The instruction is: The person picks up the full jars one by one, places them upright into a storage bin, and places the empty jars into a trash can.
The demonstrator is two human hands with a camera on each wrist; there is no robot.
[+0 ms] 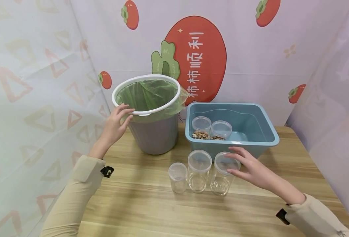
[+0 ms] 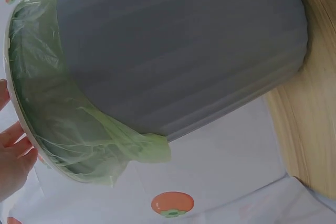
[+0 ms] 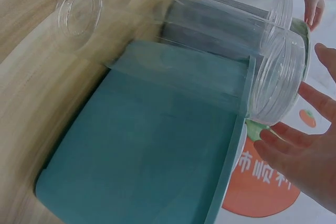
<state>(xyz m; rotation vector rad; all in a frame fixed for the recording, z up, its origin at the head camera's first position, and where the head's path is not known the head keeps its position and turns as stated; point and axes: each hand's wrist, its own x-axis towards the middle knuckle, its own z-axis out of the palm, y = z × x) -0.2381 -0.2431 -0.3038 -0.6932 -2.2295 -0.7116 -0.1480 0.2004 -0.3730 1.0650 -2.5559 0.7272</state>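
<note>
Near: three clear jars on wooden table [image 1: 162, 210], front row, lids on, look empty. R hand [image 1: 253, 168] over rightmost jar [image 1: 223, 176], fingers straight + spread, touching lid, no grip yet. Behind: blue tub [image 1: 260, 140] w/ two lidded jars [image 1: 211, 129] holding nuts or sim. L hand [image 1: 115, 125], fingers relaxed, tips on white rim of lined bin [image 1: 153, 131]. Judgement: early stage, nothing opened or emptied yet.
</note>
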